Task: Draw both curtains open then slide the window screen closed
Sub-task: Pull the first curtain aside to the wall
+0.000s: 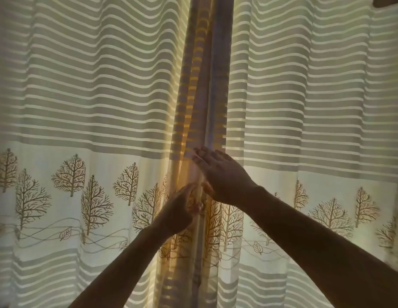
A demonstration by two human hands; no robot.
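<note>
Both curtains drawn shut, meeting at the centre seam, left hand (182, 211) half-curled there at the left curtain (82, 121) edge, right hand (220, 174) above, flat, fingers spread, on the right curtain (304, 121) edge, grip unclear.

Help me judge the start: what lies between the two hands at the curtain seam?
In the head view, only the overlapped inner edges of the curtains lie between the left hand and the right hand; both hands rest on those folds.
</note>
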